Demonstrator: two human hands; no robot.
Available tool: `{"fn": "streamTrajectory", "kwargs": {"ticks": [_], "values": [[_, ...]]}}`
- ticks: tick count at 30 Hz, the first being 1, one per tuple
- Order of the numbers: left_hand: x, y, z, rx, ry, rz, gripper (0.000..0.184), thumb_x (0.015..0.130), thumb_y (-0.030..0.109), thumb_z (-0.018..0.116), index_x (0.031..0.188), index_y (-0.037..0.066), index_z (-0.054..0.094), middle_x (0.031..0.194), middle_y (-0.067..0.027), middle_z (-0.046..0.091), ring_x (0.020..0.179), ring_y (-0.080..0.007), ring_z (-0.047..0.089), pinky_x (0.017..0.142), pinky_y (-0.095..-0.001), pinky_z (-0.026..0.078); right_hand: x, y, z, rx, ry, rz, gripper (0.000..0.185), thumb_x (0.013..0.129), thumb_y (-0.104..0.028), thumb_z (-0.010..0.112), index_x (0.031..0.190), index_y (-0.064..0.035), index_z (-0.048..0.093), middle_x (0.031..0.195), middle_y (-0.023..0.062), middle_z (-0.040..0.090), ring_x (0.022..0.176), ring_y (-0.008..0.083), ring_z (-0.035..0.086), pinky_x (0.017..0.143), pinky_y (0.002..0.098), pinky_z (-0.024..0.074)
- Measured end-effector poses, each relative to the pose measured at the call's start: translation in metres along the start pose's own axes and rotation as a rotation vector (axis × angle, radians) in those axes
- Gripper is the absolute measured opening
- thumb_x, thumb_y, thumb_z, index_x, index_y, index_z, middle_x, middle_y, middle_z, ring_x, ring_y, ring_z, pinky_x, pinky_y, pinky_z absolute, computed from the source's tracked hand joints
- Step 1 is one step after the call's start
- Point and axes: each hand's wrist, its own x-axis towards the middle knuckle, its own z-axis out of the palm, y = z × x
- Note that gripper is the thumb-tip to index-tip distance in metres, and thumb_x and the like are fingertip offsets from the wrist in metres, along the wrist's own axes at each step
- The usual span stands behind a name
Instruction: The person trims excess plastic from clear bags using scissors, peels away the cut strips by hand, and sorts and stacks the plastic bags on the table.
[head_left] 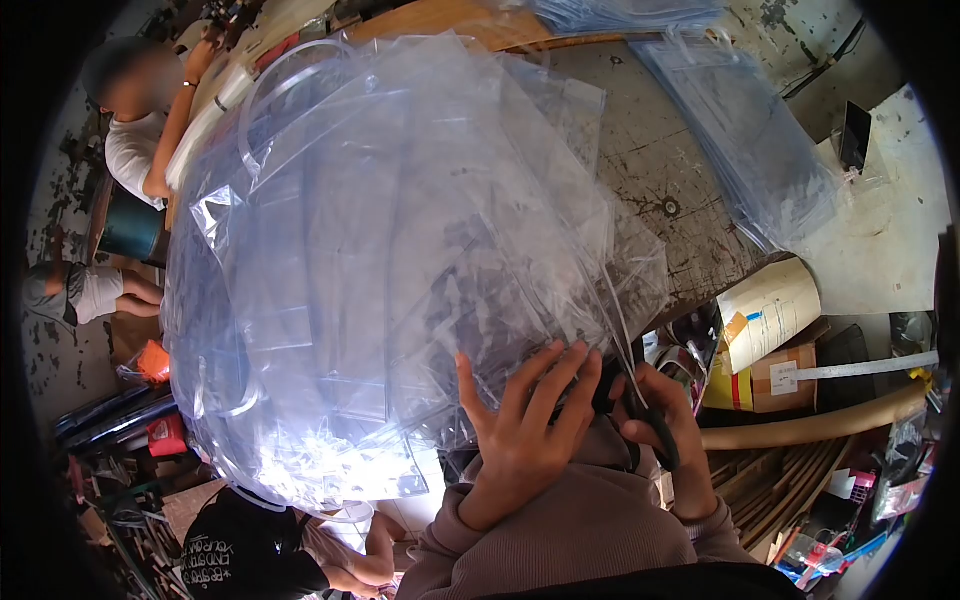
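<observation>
A large heap of clear plastic bags (pixel 370 220) with translucent loop handles spreads over the table before me. My left hand (pixel 535 420) lies on the near edge of the plastic, its fingers spread out flat. Just right of it, my right hand (pixel 670 415) grips a pair of scissors (pixel 655 428) by the dark handles. The long, thin blades point away from me, along the right edge of the plastic. Where the blades meet the plastic is hard to make out.
Flat bluish plastic bags (pixel 740 140) are stacked at the table's far right. A cardboard box (pixel 790 375) and a long brown roll (pixel 810 428) are at right. One person (pixel 140 130) sits far left, another (pixel 75 290) is below, and a third (pixel 250 550) is near left.
</observation>
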Motion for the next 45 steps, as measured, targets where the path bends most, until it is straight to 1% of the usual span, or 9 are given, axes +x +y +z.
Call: {"fn": "streamTrajectory", "kwargs": {"ticks": [12, 18, 24, 26, 32, 36, 39, 41, 45], "values": [[-0.003, -0.001, -0.001, 0.011, 0.015, 0.027, 0.029, 0.070, 0.022, 0.066, 0.099, 0.018, 0.067, 0.102, 0.0072, 0.058, 0.097, -0.0091, 0.056, 0.103, -0.0629, 0.010, -0.004, -0.002, 0.006, -0.199, 0.114, -0.058, 0.045, 0.065, -0.019, 0.079, 0.098, -0.0043, 0.051, 0.068, -0.0024, 0.049, 0.060, 0.0039, 0.042, 0.053, 0.0194, 0.0329], [0.006, -0.006, -0.026, -0.105, -0.160, 0.003, 0.033, 0.065, 0.022, 0.071, 0.099, 0.020, 0.067, 0.100, 0.0049, 0.060, 0.101, -0.0140, 0.056, 0.107, -0.0584, 0.009, 0.001, 0.004, 0.013, -0.689, 0.339, -0.142, 0.050, 0.063, -0.024, 0.081, 0.098, -0.0037, 0.053, 0.066, -0.0001, 0.049, 0.061, 0.0064, 0.046, 0.052, 0.0221, 0.0362], [0.012, -0.034, -0.111, 0.204, -0.311, 0.030, 0.038, 0.064, 0.028, 0.076, 0.099, 0.015, 0.067, 0.102, 0.0009, 0.061, 0.100, -0.0163, 0.057, 0.105, -0.0546, 0.020, 0.003, 0.004, 0.000, -0.445, 0.204, -0.029, 0.045, 0.066, -0.024, 0.079, 0.097, -0.0038, 0.053, 0.067, -0.0008, 0.049, 0.060, 0.0060, 0.044, 0.053, 0.0215, 0.0357], [0.017, -0.035, -0.135, 0.280, -0.442, 0.101, 0.035, 0.069, 0.028, 0.072, 0.101, 0.014, 0.066, 0.100, -0.0004, 0.061, 0.099, -0.0167, 0.057, 0.102, -0.0534, 0.026, 0.003, 0.004, -0.004, -0.057, -0.012, 0.002, 0.042, 0.069, -0.025, 0.076, 0.097, -0.0038, 0.052, 0.067, -0.0019, 0.050, 0.061, 0.0052, 0.043, 0.056, 0.0201, 0.0350], [0.052, -0.039, -0.162, 0.235, -0.880, 0.399, 0.047, 0.067, 0.028, 0.072, 0.109, 0.010, 0.060, 0.102, -0.0031, 0.058, 0.096, -0.0165, 0.057, 0.098, -0.0431, 0.034, 0.001, -0.002, -0.003, 0.155, -0.175, 0.011, 0.045, 0.073, -0.036, 0.070, 0.097, -0.0024, 0.051, 0.067, -0.0011, 0.049, 0.061, 0.0055, 0.045, 0.054, 0.0189, 0.0344], [0.115, -0.030, -0.101, 0.219, -0.421, 0.650, 0.049, 0.063, 0.022, 0.074, 0.107, 0.007, 0.058, 0.099, -0.0053, 0.058, 0.098, -0.0190, 0.055, 0.090, -0.0382, 0.041, -0.002, 0.001, 0.002, 0.186, -0.173, 0.009, 0.060, 0.070, -0.048, 0.068, 0.097, 0.0018, 0.049, 0.061, 0.0046, 0.049, 0.052, 0.0091, 0.045, 0.048, 0.0199, 0.0362], [0.155, -0.040, -0.048, 0.033, -0.375, 0.835, 0.037, 0.066, 0.022, 0.072, 0.096, 0.006, 0.057, 0.093, -0.0043, 0.056, 0.092, -0.0201, 0.055, 0.082, -0.0366, 0.043, -0.008, 0.005, 0.007, 0.406, -0.179, -0.043, 0.055, 0.073, -0.043, 0.066, 0.101, 0.0010, 0.048, 0.065, 0.0058, 0.049, 0.054, 0.0092, 0.044, 0.048, 0.0196, 0.0339], [0.169, -0.042, -0.024, -0.302, -0.605, 0.891, 0.028, 0.068, 0.021, 0.071, 0.088, 0.008, 0.055, 0.087, -0.0014, 0.054, 0.086, -0.0202, 0.053, 0.077, -0.0350, 0.041, -0.012, 0.008, 0.012, 0.475, -0.159, -0.038, 0.056, 0.074, -0.044, 0.065, 0.101, 0.0013, 0.047, 0.065, 0.0062, 0.049, 0.054, 0.0097, 0.044, 0.048, 0.0199, 0.0340], [0.173, -0.046, -0.004, -0.439, -0.798, 0.801, 0.020, 0.071, 0.022, 0.070, 0.083, 0.011, 0.056, 0.083, 0.0021, 0.053, 0.083, -0.0183, 0.051, 0.077, -0.0341, 0.038, -0.017, 0.010, 0.013, 0.468, -0.127, 0.024, 0.059, 0.072, -0.047, 0.064, 0.102, 0.0003, 0.046, 0.066, 0.0062, 0.048, 0.056, 0.0102, 0.044, 0.049, 0.0201, 0.0335]]}}
